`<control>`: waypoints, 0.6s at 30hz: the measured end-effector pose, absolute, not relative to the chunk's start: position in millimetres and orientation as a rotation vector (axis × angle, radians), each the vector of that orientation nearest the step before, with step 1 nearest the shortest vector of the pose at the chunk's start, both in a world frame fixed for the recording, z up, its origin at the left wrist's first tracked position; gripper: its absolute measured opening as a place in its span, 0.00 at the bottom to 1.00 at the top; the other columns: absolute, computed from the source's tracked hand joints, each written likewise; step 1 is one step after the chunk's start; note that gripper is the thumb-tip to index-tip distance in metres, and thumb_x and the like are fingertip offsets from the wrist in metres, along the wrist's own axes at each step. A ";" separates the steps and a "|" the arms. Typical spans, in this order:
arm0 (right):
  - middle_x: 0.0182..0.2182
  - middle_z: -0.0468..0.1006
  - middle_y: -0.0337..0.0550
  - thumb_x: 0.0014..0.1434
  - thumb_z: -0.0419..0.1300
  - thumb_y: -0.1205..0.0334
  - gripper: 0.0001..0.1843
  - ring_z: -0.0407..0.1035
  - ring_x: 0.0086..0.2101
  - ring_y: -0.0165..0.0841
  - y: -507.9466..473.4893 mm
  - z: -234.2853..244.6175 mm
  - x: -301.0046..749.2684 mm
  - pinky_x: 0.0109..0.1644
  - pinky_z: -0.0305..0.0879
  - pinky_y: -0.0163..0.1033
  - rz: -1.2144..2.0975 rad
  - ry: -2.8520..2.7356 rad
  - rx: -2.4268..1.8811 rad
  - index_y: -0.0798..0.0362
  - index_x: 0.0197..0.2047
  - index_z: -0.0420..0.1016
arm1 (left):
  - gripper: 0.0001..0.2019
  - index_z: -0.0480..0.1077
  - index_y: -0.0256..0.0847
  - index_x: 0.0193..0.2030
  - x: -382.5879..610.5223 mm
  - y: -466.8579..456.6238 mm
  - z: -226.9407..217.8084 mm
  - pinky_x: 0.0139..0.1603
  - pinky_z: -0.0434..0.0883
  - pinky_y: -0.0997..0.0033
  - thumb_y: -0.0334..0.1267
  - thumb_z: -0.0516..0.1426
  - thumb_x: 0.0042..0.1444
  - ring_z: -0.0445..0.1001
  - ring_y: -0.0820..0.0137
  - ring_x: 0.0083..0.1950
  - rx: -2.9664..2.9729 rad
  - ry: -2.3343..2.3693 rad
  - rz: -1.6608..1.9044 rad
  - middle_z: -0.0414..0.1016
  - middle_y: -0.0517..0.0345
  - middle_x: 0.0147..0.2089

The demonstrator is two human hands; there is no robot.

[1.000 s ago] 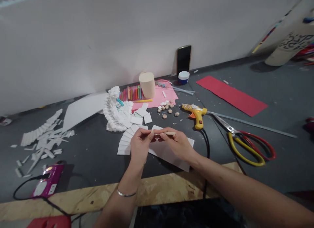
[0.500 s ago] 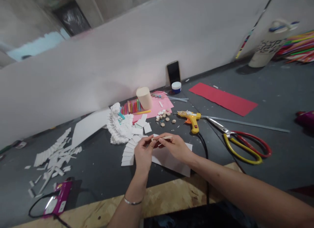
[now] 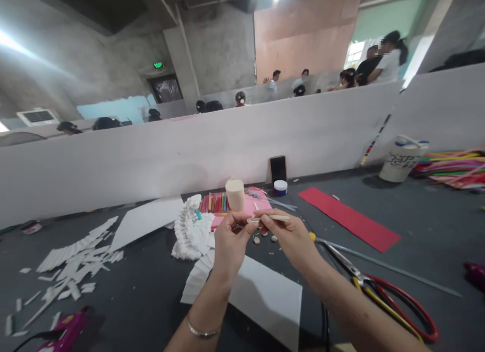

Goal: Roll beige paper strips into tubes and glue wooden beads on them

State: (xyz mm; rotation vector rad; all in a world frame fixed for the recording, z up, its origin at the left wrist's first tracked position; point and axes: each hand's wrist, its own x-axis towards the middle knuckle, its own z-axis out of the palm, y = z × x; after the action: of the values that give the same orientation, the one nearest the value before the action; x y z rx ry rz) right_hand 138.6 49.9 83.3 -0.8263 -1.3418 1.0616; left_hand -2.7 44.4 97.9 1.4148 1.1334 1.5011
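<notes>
My right hand [image 3: 293, 236] grips a slim pale wooden stick [image 3: 279, 217], its fingers closed around it. Touching or almost touching its tip is a small pale piece [image 3: 253, 220], pinched between the thumb and fingers of my left hand [image 3: 233, 241]. Its exact kind is too small to tell. Both hands are held up over a white sheet [image 3: 269, 301] with fanned white strips [image 3: 195, 281] to its left. Small round pale discs [image 3: 256, 240] lie just beyond, partly hidden by the hands. The yellow glue gun [image 3: 312, 236] is mostly covered by my right hand.
Large scissors [image 3: 354, 273] and a red strip [image 3: 348, 218] lie to the right. A ruffled white piece [image 3: 191, 231], clay-coloured sticks [image 3: 214, 202], a cream cylinder [image 3: 235, 195] and a phone [image 3: 278, 170] stand farther back. White scraps [image 3: 76, 271] and a purple glue gun [image 3: 66, 332] are left.
The view has tilted upward, bringing people beyond the partition into sight. My hands have lifted toward the camera, still holding the stick and the small piece, and now cover most of the yellow glue gun.
</notes>
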 end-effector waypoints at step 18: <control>0.29 0.83 0.41 0.54 0.67 0.57 0.06 0.73 0.28 0.33 38.8 113.5 153.5 0.30 0.68 0.36 0.861 -1.633 -0.820 0.46 0.35 0.83 | 0.16 0.64 0.40 0.28 -21.1 38.5 121.7 0.29 0.66 0.73 0.36 0.69 0.43 0.70 0.75 0.27 1.469 0.877 1.228 0.69 0.64 0.26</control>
State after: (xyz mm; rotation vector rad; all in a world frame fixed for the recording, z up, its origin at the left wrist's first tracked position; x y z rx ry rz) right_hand 153.5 38.8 113.5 -0.8197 -1.6329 0.8606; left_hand -21.1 38.5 121.7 1.4694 0.8766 1.2283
